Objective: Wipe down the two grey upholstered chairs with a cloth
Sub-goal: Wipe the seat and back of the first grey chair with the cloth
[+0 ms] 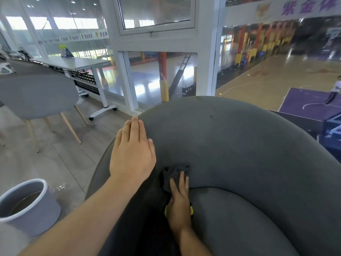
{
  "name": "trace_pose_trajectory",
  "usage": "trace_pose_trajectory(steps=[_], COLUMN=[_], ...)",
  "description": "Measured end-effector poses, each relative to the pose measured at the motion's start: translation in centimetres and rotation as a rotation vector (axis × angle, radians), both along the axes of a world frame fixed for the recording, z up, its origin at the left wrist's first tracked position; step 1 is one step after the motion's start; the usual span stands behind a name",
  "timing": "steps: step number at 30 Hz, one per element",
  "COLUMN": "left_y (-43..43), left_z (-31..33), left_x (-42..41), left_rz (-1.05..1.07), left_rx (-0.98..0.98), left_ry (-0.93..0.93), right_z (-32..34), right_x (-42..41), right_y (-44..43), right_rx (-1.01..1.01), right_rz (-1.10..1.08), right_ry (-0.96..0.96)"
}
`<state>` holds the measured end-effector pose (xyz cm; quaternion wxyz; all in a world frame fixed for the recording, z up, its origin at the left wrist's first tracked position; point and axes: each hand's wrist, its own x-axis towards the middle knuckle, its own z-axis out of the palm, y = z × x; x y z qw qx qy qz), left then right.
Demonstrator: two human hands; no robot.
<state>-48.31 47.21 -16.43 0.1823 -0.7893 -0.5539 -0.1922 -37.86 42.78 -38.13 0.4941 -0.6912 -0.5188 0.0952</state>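
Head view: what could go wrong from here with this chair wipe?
The cloth is bunched small under the right hand, so stretches of the dark chair may get missed. The bucket stands on the floor close beside that chair, with what looks like spilled water next to it; a careless step could slip or tip it.

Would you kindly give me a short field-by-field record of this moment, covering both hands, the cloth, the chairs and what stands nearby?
Being wiped: dark grey chair, close in front
Left: left hand rests flat on its backrest's top edge, fingers straight
Right: right hand presses the dark cloth against the inner backrest, above the seat
Cloth state: bunched under the fingers
Second chair: light grey chair on wooden legs, at left, untouched
Nearby: grey bucket on the floor, lower left; white table behind
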Motion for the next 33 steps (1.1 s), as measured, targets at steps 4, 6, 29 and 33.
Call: trace_pose_trajectory(steps=[4, 6, 29, 33], left_y=[0.8, 1.9, 5.3, 5.2], left_z=[-0.2, -0.1, -1.4, -1.2], left_x=[1.9, 3.1, 7.4, 7.4], left_rz=[-0.016, -0.051, -0.08, -0.085], left_rx=[0.046, 0.065, 0.2, 0.199], left_ry=[-0.032, -0.02, -0.133, -0.163], right_z=[9.2, 14.5, -0.9, 9.2], right_x=[2.5, 5.0, 8.2, 9.8], right_y=[4.0, 6.1, 0.3, 2.8], right_rx=[0.241, 0.283, 0.011, 0.061], right_rz=[-0.025, -0.057, 0.073, 0.029], right_ry=[-0.056, -0.178, -0.557, -0.384])
